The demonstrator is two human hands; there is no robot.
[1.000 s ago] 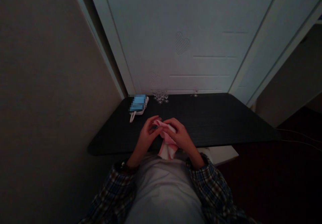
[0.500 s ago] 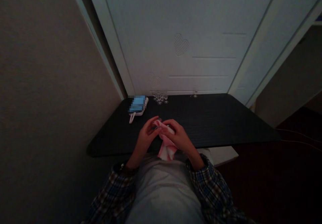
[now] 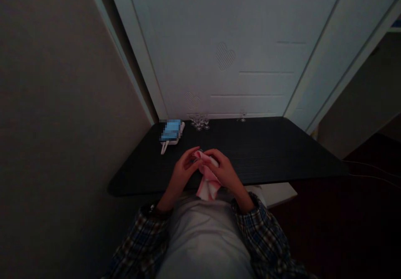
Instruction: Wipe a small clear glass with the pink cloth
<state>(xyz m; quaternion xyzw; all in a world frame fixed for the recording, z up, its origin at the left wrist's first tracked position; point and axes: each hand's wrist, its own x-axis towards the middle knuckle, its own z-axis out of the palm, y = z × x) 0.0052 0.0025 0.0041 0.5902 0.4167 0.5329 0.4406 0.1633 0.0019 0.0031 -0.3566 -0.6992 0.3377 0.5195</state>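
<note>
Hands numbered two, both the person's own, and they met over the near edge of one black desk [image 3: 269, 153]. One pink cloth [image 3: 207, 183] lay bunched between them. The left hand [image 3: 183, 171] had its fingers [image 3: 191, 154] curled in against the cloth's upper end, thumb and forefinger pinched close on it. The right hand [image 3: 224, 170] closed over the same upper end from the other side, its fingers [image 3: 211, 153] bent down and wrapped about the folds. Below both hands the loose end of the cloth hung past the desk's near edge, against the person's grey shirt [image 3: 203, 237]. Whether something small sat inside the cloth could not be told in the dim light.

Two plaid sleeves [image 3: 260, 224] ran back from the wrists, and one watch or band [image 3: 152, 206] showed at the left wrist.

Measured from the cloth, one blurred blue thing [image 3: 171, 129] sat on a white device toward the desk's far left corner, well apart, with one white cord [image 3: 164, 147] trailing from it toward the hands. One cluster of small clear glass pieces [image 3: 199, 121] stood at the far edge just right of that device, too small to count. One more clear piece [image 3: 243, 118] stood alone farther right along the same edge. Behind the desk rose one white panel [image 3: 250, 32] bearing two faint heart marks [image 3: 225, 55].
</note>
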